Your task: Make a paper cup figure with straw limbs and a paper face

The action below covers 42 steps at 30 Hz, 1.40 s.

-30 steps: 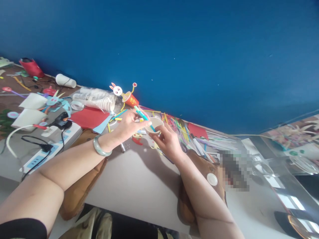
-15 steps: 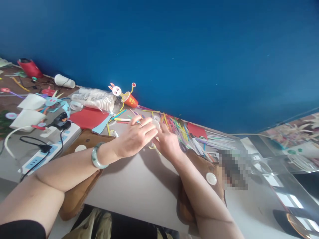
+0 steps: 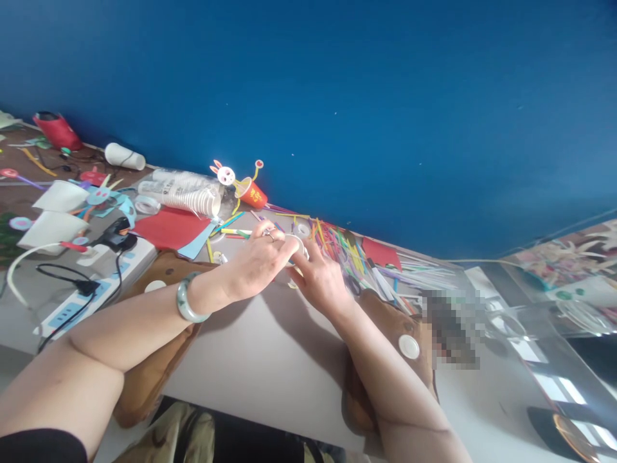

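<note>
Paper cup (image 3: 295, 244), mostly hidden, is between the hands above the bench (image 3: 255, 360). The left hand's (image 3: 253, 263) fingers curl beside it, the right hand's (image 3: 322, 280) bend near its rim; whether either grips is unclear. It seems unfinished; the red cup (image 3: 255, 195) beyond already carries a rabbit face (image 3: 225, 175).
</note>
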Available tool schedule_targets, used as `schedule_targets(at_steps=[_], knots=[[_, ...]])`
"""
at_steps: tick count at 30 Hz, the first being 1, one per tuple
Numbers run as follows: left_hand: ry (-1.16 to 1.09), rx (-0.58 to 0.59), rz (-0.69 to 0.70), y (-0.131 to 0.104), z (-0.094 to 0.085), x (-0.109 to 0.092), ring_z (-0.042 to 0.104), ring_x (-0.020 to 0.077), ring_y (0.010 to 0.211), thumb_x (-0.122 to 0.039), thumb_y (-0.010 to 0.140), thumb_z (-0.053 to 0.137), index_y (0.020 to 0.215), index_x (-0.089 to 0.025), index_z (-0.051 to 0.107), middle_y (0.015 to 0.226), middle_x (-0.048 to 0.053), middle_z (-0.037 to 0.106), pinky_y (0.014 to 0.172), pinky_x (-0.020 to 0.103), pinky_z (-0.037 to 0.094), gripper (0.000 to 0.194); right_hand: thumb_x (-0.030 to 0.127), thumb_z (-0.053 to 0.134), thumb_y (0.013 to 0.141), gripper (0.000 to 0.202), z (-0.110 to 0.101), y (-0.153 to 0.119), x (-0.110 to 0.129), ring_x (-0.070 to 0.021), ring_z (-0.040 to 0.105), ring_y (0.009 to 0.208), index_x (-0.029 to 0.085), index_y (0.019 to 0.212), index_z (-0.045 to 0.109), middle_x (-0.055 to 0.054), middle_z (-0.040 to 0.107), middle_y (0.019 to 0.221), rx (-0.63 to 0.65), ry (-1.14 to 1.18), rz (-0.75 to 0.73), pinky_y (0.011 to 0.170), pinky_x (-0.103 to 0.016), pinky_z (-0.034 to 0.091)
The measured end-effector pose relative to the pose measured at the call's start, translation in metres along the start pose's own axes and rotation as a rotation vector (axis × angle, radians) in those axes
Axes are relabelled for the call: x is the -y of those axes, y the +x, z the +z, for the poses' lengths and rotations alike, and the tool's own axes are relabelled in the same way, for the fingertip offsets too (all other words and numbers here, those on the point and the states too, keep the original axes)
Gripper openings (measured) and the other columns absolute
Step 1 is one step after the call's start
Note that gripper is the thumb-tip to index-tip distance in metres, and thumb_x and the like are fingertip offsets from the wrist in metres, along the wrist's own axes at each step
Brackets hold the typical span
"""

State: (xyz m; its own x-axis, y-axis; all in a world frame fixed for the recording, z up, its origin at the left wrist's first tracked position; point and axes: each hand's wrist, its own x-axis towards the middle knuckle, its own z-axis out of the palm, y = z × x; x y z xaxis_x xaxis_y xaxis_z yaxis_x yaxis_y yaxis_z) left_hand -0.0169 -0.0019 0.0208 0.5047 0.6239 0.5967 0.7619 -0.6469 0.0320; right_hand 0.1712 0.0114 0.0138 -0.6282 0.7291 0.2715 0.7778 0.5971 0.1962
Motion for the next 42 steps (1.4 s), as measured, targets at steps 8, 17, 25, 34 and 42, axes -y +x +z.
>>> schedule_targets(at_steps=[8,17,25,34,42], knots=[[0.001,-0.085,-0.012,0.000,-0.003,0.000,0.065,0.0177,0.085,0.002,0.086,0.049,0.099,-0.019,0.057,0.084,0.001,0.070,0.115,0.049,0.034,0.026,0.041,0.057,0.096,0.057,0.018,-0.001,-0.010,-0.0239,0.072,0.088,0.018,0.145,0.039,-0.018,0.066,0.129,-0.269,0.301,-0.010,0.060,-0.030,0.057],[0.108,-0.103,0.028,0.002,-0.016,-0.007,0.063,0.0180,0.083,-0.002,0.089,0.051,0.083,-0.020,0.065,0.076,0.000,0.066,0.119,0.058,0.030,0.024,0.039,0.061,0.092,0.044,0.013,-0.001,-0.012,-0.0146,0.063,0.060,0.023,0.132,0.054,-0.012,0.072,0.119,-0.410,0.475,0.067,0.064,-0.031,0.057],[0.076,-0.120,0.008,0.002,-0.020,-0.010,0.064,0.0177,0.084,-0.002,0.089,0.053,0.088,-0.020,0.067,0.078,-0.001,0.067,0.121,0.058,0.027,0.024,0.037,0.062,0.090,0.041,0.009,-0.001,-0.012,-0.0128,0.059,0.057,0.023,0.128,0.057,-0.012,0.070,0.121,-0.468,0.525,0.068,0.060,-0.031,0.057],[0.013,-0.064,-0.032,-0.003,-0.019,-0.016,0.068,0.0178,0.089,0.003,0.087,0.044,0.103,-0.020,0.061,0.084,0.000,0.070,0.122,0.055,0.027,0.033,0.034,0.062,0.090,0.047,0.012,-0.002,-0.013,-0.0245,0.071,0.090,0.022,0.135,0.053,-0.018,0.066,0.129,-0.529,0.451,-0.021,0.066,-0.036,0.063],[-0.027,-0.018,-0.004,-0.001,-0.022,-0.015,0.069,0.0169,0.092,0.007,0.082,0.043,0.104,-0.021,0.057,0.096,0.000,0.072,0.123,0.056,0.024,0.039,0.035,0.062,0.090,0.045,0.013,-0.002,-0.013,-0.0219,0.071,0.086,0.022,0.131,0.052,-0.017,0.066,0.126,-0.546,0.450,-0.025,0.059,-0.031,0.060]])
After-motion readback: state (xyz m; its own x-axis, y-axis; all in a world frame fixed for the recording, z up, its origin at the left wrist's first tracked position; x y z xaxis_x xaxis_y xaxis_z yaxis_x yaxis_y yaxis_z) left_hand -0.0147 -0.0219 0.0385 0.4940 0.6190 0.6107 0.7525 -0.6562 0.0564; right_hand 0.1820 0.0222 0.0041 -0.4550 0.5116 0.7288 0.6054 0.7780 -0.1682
